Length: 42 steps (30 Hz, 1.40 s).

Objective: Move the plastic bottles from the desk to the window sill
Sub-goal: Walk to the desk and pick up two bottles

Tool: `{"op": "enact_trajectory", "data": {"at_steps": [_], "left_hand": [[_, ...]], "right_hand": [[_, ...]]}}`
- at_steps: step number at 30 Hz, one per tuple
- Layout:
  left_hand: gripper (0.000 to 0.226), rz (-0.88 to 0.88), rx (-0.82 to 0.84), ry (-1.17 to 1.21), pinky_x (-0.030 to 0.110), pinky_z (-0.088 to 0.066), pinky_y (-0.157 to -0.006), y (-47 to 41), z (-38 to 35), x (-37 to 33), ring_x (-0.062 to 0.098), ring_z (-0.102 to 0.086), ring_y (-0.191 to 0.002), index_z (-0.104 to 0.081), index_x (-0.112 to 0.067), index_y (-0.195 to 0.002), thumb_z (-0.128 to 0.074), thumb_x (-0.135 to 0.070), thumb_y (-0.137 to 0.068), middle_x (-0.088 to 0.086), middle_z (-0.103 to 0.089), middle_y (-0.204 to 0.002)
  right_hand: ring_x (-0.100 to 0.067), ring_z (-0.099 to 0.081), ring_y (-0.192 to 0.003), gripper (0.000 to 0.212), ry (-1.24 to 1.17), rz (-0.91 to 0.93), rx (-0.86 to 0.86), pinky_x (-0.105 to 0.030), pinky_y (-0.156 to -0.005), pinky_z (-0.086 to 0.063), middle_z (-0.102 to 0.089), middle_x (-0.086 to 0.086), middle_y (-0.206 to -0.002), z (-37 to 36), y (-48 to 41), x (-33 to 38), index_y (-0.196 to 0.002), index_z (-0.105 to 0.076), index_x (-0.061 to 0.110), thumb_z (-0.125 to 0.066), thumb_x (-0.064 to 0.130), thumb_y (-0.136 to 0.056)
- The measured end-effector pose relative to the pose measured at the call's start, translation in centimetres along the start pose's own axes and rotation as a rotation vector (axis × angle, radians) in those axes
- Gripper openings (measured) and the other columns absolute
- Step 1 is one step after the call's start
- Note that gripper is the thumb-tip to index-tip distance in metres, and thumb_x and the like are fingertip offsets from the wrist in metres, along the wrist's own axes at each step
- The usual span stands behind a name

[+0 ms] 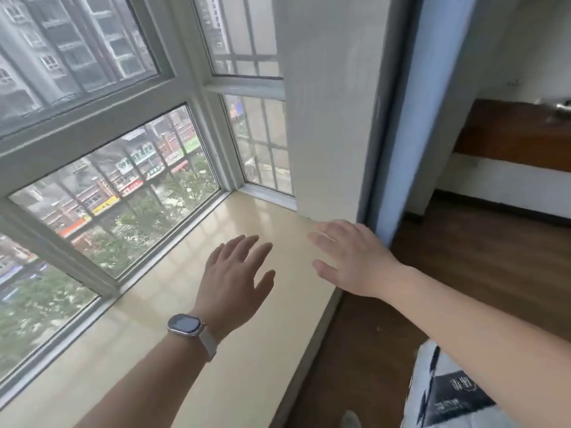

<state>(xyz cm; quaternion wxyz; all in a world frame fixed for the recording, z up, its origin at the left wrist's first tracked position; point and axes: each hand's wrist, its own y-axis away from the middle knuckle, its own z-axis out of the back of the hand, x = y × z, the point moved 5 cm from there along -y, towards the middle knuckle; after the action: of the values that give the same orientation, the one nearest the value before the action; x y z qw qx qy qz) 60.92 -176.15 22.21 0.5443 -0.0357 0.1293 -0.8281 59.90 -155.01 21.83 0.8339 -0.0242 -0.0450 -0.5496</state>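
**A:** What does the window sill (247,350) look like?

**B:** It is a deep, smooth ledge, pale cream and glossy, and light from the panes reflects off it. It runs along the foot of the window (123,193) into a corner, where it meets a white wall pillar (327,118). Its front edge drops to a dark wooden floor (463,257).

**A:** And the hands?

**B:** Both reach out over the sill, palms down, and neither holds anything. The left hand (234,273) is above the middle of the ledge with its fingers (247,242) straight and spread. A watch (187,324) with a pale strap sits on that wrist. The right hand (352,257) is near the front edge, just beside the foot of the pillar, with its fingers loose and stretched towards the left hand. The two hands are near each other but apart.

**A:** Do they rest on the sill?

**B:** I cannot tell whether the palms touch it or hover just above it.

**A:** Where are the bottles?

**B:** I cannot tell from this view.

**A:** Anything else nearby?

**B:** A white bag (448,393) with dark print sits on the floor, under the right forearm. Beyond the glass are blurred buildings and green trees.
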Motion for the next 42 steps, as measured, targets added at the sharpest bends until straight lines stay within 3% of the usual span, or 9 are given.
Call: {"op": "enact_trajectory", "data": {"at_steps": [7,9,14,17,22,30,38,42], "left_hand": [[0.052,-0.15,0.01,0.019,0.052,-0.046,-0.102,-10.4,-2.9,-7.6,0.036,-0.058,-0.124,-0.064,-0.022,-0.129,-0.045,-0.05,-0.089,0.008,-0.065,-0.132],[0.053,-0.191,0.016,0.037,0.052,-0.047,-0.102,-12.9,-3.7,-10.0,0.036,-0.057,-0.125,-0.063,-0.022,-0.13,-0.044,-0.051,-0.089,0.008,-0.064,-0.133],[0.052,-0.342,-0.013,0.066,0.051,-0.048,-0.099,-17.5,-5.5,-16.2,0.037,-0.059,-0.122,-0.065,-0.021,-0.128,-0.046,-0.048,-0.088,0.009,-0.065,-0.132],[0.049,-0.439,-0.057,0.112,0.046,-0.044,-0.1,-20.0,-6.4,-19.9,0.034,-0.058,-0.121,-0.062,-0.022,-0.128,-0.049,-0.046,-0.088,0.007,-0.065,-0.132],[0.045,-0.607,-0.136,0.156,0.047,-0.043,-0.099,-23.8,-7.3,-25.6,0.035,-0.058,-0.121,-0.064,-0.018,-0.128,-0.058,-0.04,-0.09,0.009,-0.064,-0.132],[0.047,-0.76,-0.109,0.197,0.05,-0.046,-0.099,-30.4,-10.6,-32.0,0.036,-0.059,-0.122,-0.066,-0.016,-0.126,-0.049,-0.044,-0.093,0.009,-0.065,-0.131],[0.046,-0.854,-0.102,0.29,0.053,-0.045,-0.102,-40.6,-14.4,-36.2,0.034,-0.057,-0.124,-0.065,-0.017,-0.128,-0.048,-0.044,-0.095,0.007,-0.064,-0.131],[0.046,-0.851,-0.124,0.377,0.052,-0.049,-0.097,-45.9,-16.1,-36.8,0.035,-0.06,-0.118,-0.068,-0.016,-0.124,-0.05,-0.044,-0.093,0.008,-0.067,-0.127]], "right_hand": [[-0.031,-0.035,-0.138,0.064,-0.005,-0.07,-0.055,-0.049,-0.108,-0.034,-0.037,-0.008,-0.155,1.5,0.7,-10.8,-0.149,-0.04,0.02,-0.026,0.053,-0.096],[-0.031,-0.038,-0.137,0.067,-0.014,-0.092,-0.061,-0.049,-0.108,-0.036,-0.041,-0.007,-0.153,1.7,1.6,-13.9,-0.147,-0.043,0.021,-0.024,0.055,-0.093],[-0.031,-0.053,-0.125,0.053,-0.024,-0.21,-0.146,-0.05,-0.096,-0.049,-0.057,-0.009,-0.139,2.3,4.7,-20.4,-0.134,-0.059,0.019,-0.045,0.049,-0.092],[-0.032,-0.059,-0.115,0.053,-0.044,-0.313,-0.177,-0.048,-0.086,-0.054,-0.063,-0.009,-0.129,2.8,7.1,-23.8,-0.126,-0.065,0.017,-0.045,0.049,-0.088],[-0.029,-0.06,-0.115,0.054,-0.016,-0.463,-0.262,-0.045,-0.086,-0.053,-0.064,-0.006,-0.128,3.6,10.7,-28.4,-0.126,-0.065,0.017,-0.045,0.048,-0.087],[-0.028,-0.059,-0.116,0.054,0.034,-0.632,-0.304,-0.045,-0.086,-0.052,-0.064,-0.003,-0.129,3.5,12.6,-34.8,-0.128,-0.064,0.019,-0.042,0.049,-0.089],[-0.024,-0.053,-0.123,0.053,0.04,-0.802,-0.274,-0.043,-0.095,-0.047,-0.059,0.001,-0.136,4.0,9.7,-43.4,-0.135,-0.057,0.024,-0.043,0.051,-0.091],[-0.022,-0.041,-0.135,0.054,0.035,-0.846,-0.219,-0.042,-0.107,-0.037,-0.047,0.004,-0.147,4.9,6.4,-47.8,-0.144,-0.046,0.027,-0.04,0.052,-0.096]]}}
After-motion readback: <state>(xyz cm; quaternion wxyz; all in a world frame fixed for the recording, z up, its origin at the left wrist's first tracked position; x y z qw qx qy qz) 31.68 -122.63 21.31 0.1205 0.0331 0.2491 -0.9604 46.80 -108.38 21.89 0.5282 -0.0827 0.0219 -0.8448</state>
